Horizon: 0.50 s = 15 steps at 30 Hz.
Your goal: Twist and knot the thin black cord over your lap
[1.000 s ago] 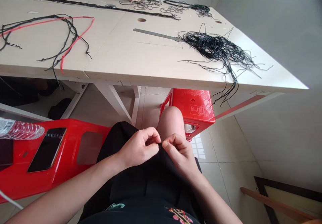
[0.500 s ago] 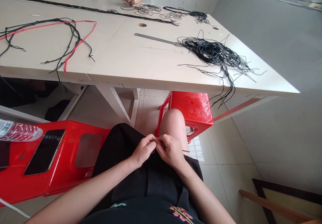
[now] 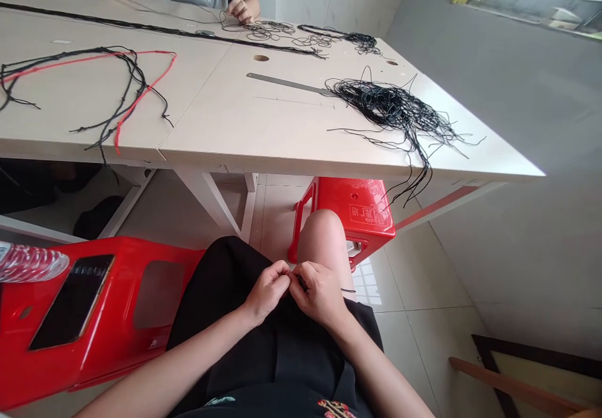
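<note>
My left hand (image 3: 269,289) and my right hand (image 3: 318,291) meet over my lap, fingertips pinched together on a thin black cord (image 3: 348,290) whose short end sticks out to the right of my right hand. Both hands rest on the black skirt (image 3: 263,349) above my knee (image 3: 323,233). On the table (image 3: 263,130) ahead lies a tangled pile of black cords (image 3: 392,108), with some strands hanging over the front edge.
A metal ruler (image 3: 289,84) lies left of the pile. Red and black cords (image 3: 117,86) lie at the table's left. A red stool (image 3: 357,214) stands under the table. A red stool (image 3: 94,318) at my left carries a phone (image 3: 70,308) and a water bottle (image 3: 28,261). Another person's hand (image 3: 239,9) works at the far edge.
My hands have drawn closer together and slightly farther from me, still pinching at the same spot. The view has tilted up a little, showing more of the person across the table.
</note>
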{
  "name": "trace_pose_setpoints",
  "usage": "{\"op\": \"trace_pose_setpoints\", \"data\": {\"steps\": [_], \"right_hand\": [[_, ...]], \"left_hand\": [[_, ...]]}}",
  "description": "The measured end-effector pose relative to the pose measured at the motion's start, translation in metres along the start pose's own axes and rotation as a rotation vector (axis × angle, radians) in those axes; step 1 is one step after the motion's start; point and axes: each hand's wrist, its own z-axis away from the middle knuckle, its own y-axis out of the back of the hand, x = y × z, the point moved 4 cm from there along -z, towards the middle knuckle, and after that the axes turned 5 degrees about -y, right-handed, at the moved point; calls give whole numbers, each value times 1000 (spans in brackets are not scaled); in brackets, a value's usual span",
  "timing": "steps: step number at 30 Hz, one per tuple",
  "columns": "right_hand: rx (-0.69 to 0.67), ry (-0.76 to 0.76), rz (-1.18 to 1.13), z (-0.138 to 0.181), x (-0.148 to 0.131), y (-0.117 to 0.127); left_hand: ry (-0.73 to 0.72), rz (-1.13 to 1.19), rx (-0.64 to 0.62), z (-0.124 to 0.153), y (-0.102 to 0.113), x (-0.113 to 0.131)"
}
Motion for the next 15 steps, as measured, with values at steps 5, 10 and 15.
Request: {"op": "trace_pose_setpoints", "data": {"steps": [5,10,15], "right_hand": [[30,2,-62,-1,0,1],[58,-11,-98,-1,1,7],[55,-10,-87,0,1,11]], "left_hand": [[-44,9,-35,2,5,5],[-129,-121,-34,3,9,11],[-157,-213,-27,1,8,11]]}}
